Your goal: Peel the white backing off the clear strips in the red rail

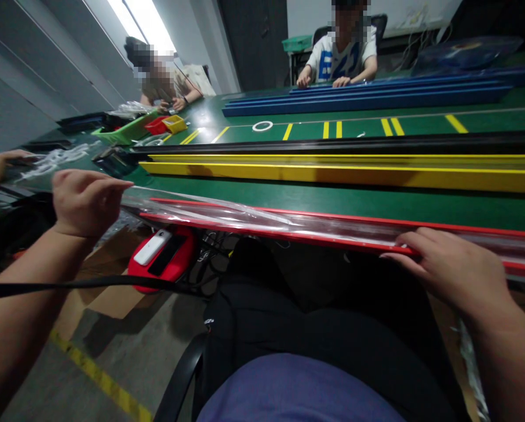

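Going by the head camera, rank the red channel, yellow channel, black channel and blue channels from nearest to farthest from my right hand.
From your right hand:
1. Red channel, directly under it.
2. Yellow channel, just beyond the red.
3. Black channel, right behind the yellow.
4. Blue channels, at the far side.

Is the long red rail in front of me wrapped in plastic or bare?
Wrapped: shiny clear plastic film covers the long red rail between the left hand and the right hand.
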